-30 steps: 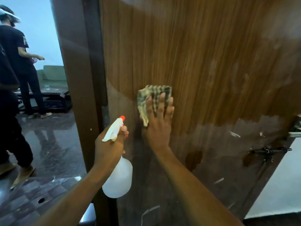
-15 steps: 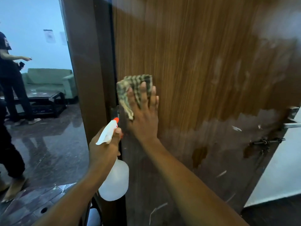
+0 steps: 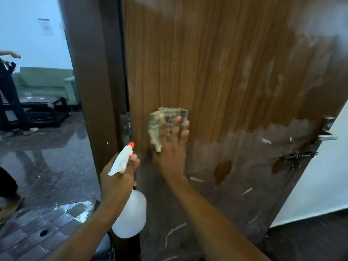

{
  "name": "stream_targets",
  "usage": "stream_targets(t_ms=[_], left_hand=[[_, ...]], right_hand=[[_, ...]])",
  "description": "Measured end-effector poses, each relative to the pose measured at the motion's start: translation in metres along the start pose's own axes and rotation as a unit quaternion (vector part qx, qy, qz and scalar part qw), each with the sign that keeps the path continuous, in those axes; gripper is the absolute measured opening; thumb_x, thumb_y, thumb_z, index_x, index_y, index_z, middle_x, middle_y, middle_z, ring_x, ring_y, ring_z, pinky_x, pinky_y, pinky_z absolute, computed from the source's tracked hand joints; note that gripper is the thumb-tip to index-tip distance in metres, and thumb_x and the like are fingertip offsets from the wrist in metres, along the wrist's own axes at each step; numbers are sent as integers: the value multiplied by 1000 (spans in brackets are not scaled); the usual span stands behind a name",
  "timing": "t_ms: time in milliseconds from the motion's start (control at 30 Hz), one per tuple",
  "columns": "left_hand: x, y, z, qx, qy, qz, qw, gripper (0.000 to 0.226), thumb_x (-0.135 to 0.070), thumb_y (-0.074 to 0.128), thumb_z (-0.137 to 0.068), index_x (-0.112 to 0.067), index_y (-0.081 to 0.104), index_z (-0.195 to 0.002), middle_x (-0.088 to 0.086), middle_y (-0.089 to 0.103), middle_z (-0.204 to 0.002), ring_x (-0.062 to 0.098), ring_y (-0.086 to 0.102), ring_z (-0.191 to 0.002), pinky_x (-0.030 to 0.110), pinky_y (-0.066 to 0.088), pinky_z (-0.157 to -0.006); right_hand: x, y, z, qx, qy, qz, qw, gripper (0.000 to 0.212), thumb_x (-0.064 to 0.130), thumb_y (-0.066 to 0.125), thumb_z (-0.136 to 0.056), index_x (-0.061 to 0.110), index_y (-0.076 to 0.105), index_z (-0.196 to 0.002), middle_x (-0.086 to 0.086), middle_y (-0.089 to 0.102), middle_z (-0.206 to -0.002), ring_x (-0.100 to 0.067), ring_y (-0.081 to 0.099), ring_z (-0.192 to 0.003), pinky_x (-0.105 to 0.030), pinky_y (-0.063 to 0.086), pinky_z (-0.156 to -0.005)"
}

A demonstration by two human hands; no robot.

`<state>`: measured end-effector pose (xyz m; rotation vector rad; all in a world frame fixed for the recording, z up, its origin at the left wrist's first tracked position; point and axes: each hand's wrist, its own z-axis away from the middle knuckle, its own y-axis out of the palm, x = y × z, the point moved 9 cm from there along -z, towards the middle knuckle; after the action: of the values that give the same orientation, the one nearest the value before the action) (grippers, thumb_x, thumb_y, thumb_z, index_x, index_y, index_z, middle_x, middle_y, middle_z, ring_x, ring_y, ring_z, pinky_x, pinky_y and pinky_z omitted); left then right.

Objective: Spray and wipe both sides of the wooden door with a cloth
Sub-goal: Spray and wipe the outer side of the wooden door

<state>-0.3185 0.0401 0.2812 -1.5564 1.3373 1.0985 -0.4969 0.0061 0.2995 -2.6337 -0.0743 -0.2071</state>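
The wooden door (image 3: pixel 216 63) is filling most of what we are seeing, its upper part showing warm brown grain and its lower part looking dull and greyish with pale scuffs (the boundary between the two is running ragged across the panel). To its left the dark door frame (image 3: pixel 88 91) is standing. Beyond it a glossy floor (image 3: pixel 47 166) is catching reflections in front of a green sofa (image 3: pixel 45 80), with another person (image 3: pixel 9 95) standing at the picture's edge. We are reaching both bare arms toward the door. Our right hand (image 3: pixel 171 153) is pressing flat on the panel, fingers straight and spread, its grip wide and pinning the checked cloth (image 3: pixel 162 121) to the wood near the hinge edge, right at the ragged boundary; cloth and fingers are showing blurred. Our left hand (image 3: pixel 116 181) is hanging just left of it and lower. Its grip is wrapping round the neck of the white spray bottle (image 3: pixel 130 215), whose orange nozzle is pointing up toward the door. A metal hinge (image 3: pixel 125 127) is sitting just left of the cloth. At the door's far edge a metal handle (image 3: pixel 326 137) is sticking out above a dark latch (image 3: pixel 297 157).
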Motion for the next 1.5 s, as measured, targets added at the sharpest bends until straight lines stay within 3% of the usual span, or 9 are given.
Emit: stream_targets(t_ms=[167,300,433,567,700,833,967,1200,1500], left_hand=[[5,5,9,4,-42,-30,999,51,-50,50,-79,-19,56,-119,16,66,-90,21,57,-57,20,45,-46],[10,21,16,12,-80,-3,997,44,-48,51,-78,-22,54,-113,13,65,-105,19,56,-61,24,46,-52],[4,46,25,39,-66,-2,997,11,-43,51,-91,-40,59,-98,-3,64,-99,9,57,-71,23,46,-58],[-4,70,29,7,-56,-12,998,28,-34,56,-90,-23,60,-116,4,69,-105,14,61,-71,23,49,-59],[-11,107,35,9,-50,-2,999,32,-21,54,-92,-5,59,-119,-1,70,-91,6,62,-56,3,43,-46],[-13,140,40,10,-72,14,997,16,-27,55,-91,-16,52,-101,3,59,-86,13,54,-64,1,40,-42],[-15,172,45,20,-53,16,998,7,-34,59,-84,-29,59,-90,-13,64,-83,15,60,-69,8,44,-42],[-35,212,56,20,-23,-3,1000,28,-29,59,-88,-14,63,-111,1,69,-94,13,59,-57,9,47,-45],[-40,275,76,36,-54,23,998,14,-25,60,-87,-19,59,-100,-5,67,-84,4,64,-54,8,47,-44]], right_hand=[[11,29,65,67,-216,29,974,63,36,53,-97,30,30,-155,-4,7,-167,-35,6,-153,-53,13,-123],[-89,15,83,57,29,33,997,80,35,49,-90,21,11,-159,-13,-6,-166,-39,1,-152,-58,19,-117],[-144,-20,36,-3,257,-22,966,75,46,35,-102,7,3,-158,-27,-5,-163,-44,-4,-151,-58,14,-120],[-118,-24,6,8,89,-18,996,71,45,40,-100,17,11,-159,-21,-3,-164,-46,-5,-150,-55,5,-122],[-122,-2,56,71,-89,23,993,78,41,48,-91,30,12,-159,-8,0,-167,-38,3,-153,-56,19,-119],[-198,-11,78,35,102,7,994,81,49,48,-89,20,15,-159,-23,15,-162,-43,10,-150,-59,21,-116],[-244,-42,28,-28,258,-54,964,73,43,38,-101,10,6,-158,-26,-3,-163,-44,-3,-151,-58,11,-121],[-242,-33,52,63,-106,12,992,78,35,58,-87,25,25,-157,-13,8,-166,-40,5,-152,-55,10,-122],[-377,-77,11,2,313,-75,947,73,48,29,-100,15,-6,-156,-21,-10,-164,-40,-7,-151,-55,6,-123]])
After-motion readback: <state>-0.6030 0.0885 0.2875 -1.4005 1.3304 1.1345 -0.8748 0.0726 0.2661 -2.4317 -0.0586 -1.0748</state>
